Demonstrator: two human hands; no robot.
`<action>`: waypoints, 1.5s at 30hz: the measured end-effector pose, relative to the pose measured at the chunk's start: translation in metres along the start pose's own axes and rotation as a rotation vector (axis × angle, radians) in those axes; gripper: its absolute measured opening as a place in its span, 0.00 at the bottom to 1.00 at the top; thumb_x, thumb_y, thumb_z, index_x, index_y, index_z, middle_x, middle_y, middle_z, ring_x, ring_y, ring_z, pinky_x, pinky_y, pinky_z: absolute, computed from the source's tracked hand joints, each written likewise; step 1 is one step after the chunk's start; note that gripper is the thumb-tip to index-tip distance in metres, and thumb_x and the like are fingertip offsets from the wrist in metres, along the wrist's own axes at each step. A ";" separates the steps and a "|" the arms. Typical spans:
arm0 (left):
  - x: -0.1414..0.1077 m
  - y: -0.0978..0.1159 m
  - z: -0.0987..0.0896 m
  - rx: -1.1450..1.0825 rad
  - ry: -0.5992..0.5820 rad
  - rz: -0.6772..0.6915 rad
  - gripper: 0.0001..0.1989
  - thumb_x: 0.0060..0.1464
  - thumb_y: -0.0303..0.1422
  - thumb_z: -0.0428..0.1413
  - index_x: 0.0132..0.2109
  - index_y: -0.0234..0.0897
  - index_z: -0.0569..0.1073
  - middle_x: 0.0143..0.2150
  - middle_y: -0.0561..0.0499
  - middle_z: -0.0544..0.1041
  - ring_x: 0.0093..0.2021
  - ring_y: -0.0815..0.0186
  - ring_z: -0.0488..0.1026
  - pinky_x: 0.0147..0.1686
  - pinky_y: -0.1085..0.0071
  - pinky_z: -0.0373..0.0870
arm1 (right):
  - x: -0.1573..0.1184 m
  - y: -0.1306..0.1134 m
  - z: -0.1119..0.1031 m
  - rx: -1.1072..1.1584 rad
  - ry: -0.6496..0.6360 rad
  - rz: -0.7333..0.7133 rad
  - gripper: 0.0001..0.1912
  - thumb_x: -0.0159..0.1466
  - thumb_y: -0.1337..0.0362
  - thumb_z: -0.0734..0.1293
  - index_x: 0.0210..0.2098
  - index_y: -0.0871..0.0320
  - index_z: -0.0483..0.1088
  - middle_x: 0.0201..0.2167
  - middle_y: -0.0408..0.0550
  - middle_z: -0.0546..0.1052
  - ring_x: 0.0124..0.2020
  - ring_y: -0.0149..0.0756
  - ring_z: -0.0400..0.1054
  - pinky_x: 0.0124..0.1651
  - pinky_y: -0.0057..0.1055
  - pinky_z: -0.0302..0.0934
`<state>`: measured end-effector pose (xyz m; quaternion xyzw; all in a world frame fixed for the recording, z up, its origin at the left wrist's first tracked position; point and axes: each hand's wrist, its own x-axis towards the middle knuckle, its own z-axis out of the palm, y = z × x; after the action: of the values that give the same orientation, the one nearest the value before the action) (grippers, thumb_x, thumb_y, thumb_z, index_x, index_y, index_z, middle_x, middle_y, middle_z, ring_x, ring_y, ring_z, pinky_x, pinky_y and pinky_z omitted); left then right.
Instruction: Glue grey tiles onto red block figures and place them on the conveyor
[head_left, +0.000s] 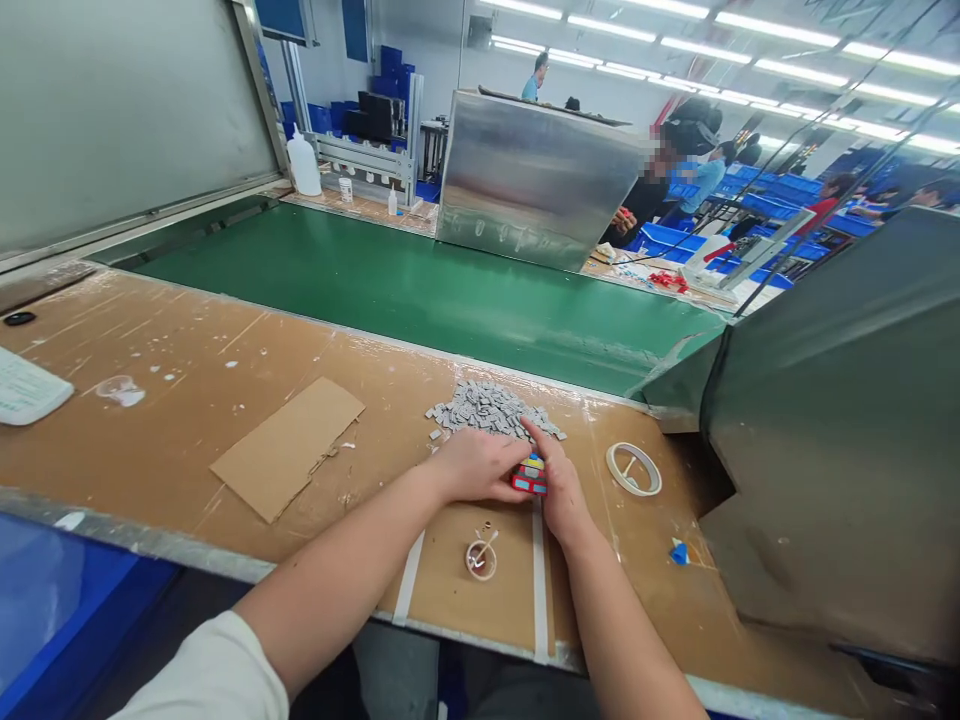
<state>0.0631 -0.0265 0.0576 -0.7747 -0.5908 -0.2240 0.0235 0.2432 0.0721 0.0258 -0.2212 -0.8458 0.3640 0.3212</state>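
Both hands meet over the near edge of a heap of small flat grey pieces [487, 408]. Between them is a small red toy car [529, 480] with yellow and light blue parts, partly covered by fingers. My left hand [476, 465] grips it from the left, fingers bent around it. On the other side my right hand [562, 490] presses against the toy, its fingers stretching forward near the grey pieces. Closer to me stands a small round cup [480, 562] of reddish-brown content with a white-tipped stick in it.
A torn cardboard sheet [289, 450] lies left, a tape roll [634, 470] right, near a blue scrap [679, 552]. Beyond the bench runs a green conveyor belt [420, 290]. Metal panels [832, 450] bound the right side. A person [649, 200] works across the belt.
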 end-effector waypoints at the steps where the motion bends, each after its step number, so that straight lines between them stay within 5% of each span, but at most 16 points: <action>1: -0.001 0.000 0.000 -0.013 0.019 0.010 0.19 0.60 0.50 0.61 0.44 0.38 0.73 0.36 0.51 0.82 0.35 0.61 0.81 0.26 0.70 0.62 | 0.001 -0.005 -0.001 -0.011 -0.020 -0.028 0.39 0.74 0.37 0.47 0.70 0.53 0.65 0.58 0.55 0.77 0.54 0.50 0.72 0.56 0.48 0.66; 3: -0.002 0.000 -0.002 -0.059 0.074 0.002 0.17 0.59 0.48 0.61 0.40 0.39 0.72 0.32 0.53 0.80 0.32 0.63 0.78 0.27 0.70 0.62 | 0.003 -0.015 -0.006 -0.063 -0.028 -0.114 0.39 0.73 0.35 0.49 0.67 0.55 0.67 0.54 0.56 0.77 0.51 0.50 0.70 0.53 0.47 0.64; 8: -0.005 0.000 -0.010 -0.131 0.175 -0.001 0.23 0.59 0.56 0.58 0.33 0.40 0.68 0.25 0.55 0.74 0.26 0.66 0.72 0.26 0.70 0.58 | 0.008 -0.029 -0.016 -0.202 0.020 -0.404 0.36 0.70 0.30 0.52 0.40 0.56 0.71 0.30 0.47 0.72 0.31 0.40 0.64 0.42 0.42 0.55; 14: -0.005 0.005 -0.021 -0.176 0.203 0.241 0.32 0.62 0.66 0.47 0.32 0.39 0.67 0.24 0.55 0.72 0.23 0.69 0.70 0.23 0.69 0.54 | 0.008 -0.033 -0.019 -0.174 0.086 -0.604 0.35 0.66 0.27 0.58 0.33 0.55 0.67 0.25 0.43 0.66 0.26 0.36 0.61 0.38 0.39 0.54; 23: -0.002 0.024 -0.031 -0.200 0.325 0.286 0.36 0.65 0.66 0.38 0.28 0.39 0.64 0.20 0.56 0.67 0.19 0.70 0.62 0.21 0.67 0.50 | 0.000 -0.046 -0.015 0.008 0.119 -0.591 0.29 0.69 0.35 0.59 0.26 0.54 0.62 0.22 0.42 0.58 0.23 0.34 0.53 0.29 0.35 0.43; 31: -0.002 0.036 -0.030 -0.264 0.364 0.226 0.36 0.68 0.63 0.37 0.25 0.40 0.62 0.18 0.56 0.63 0.18 0.71 0.58 0.21 0.67 0.50 | -0.003 -0.056 -0.015 0.076 0.151 -0.560 0.28 0.71 0.38 0.56 0.27 0.54 0.61 0.21 0.42 0.57 0.23 0.35 0.53 0.27 0.35 0.44; 45: -0.005 0.039 -0.028 -0.284 0.345 0.226 0.32 0.65 0.62 0.47 0.26 0.40 0.62 0.18 0.57 0.62 0.18 0.71 0.57 0.21 0.68 0.52 | -0.007 -0.056 -0.012 0.147 0.153 -0.571 0.25 0.70 0.40 0.58 0.29 0.54 0.61 0.23 0.41 0.57 0.25 0.35 0.52 0.30 0.35 0.45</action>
<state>0.0896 -0.0511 0.0900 -0.7817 -0.4503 -0.4297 0.0397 0.2488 0.0381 0.0716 0.0226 -0.8184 0.3015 0.4886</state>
